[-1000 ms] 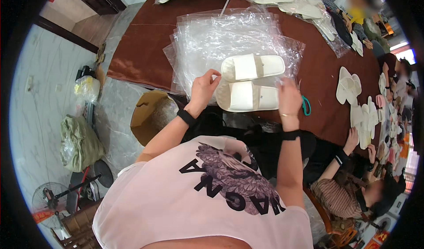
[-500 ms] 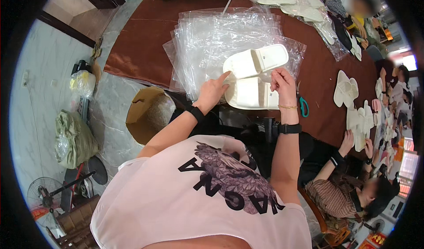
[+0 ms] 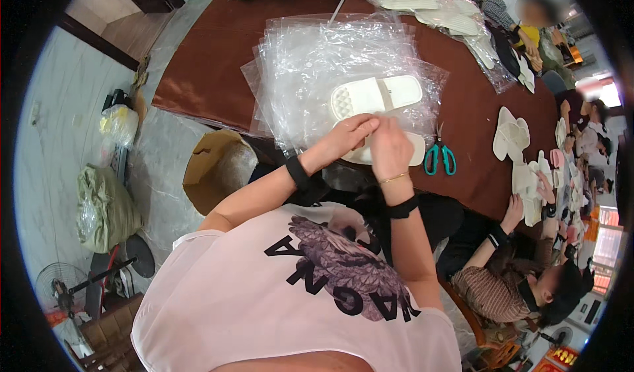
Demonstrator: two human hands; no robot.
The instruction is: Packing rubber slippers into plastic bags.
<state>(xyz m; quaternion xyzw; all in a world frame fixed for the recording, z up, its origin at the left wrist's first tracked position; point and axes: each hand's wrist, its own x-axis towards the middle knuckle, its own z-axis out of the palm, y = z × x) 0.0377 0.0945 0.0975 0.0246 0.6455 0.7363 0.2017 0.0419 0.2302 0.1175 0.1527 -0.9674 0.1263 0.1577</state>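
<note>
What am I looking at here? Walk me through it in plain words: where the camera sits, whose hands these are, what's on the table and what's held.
No machine here: a person wears a wide-angle camera on the head, looking down, so the picture bulges and the forearms enter from below. The left hand and right hand meet over a white slipper at the near edge of the brown table; both seem to grip it, though the fingers hide the exact hold. A second slipper lies just beyond, on a stack of clear plastic bags. Teal-handled scissors lie to the right. More slippers lie farther right, where another person works.
</note>
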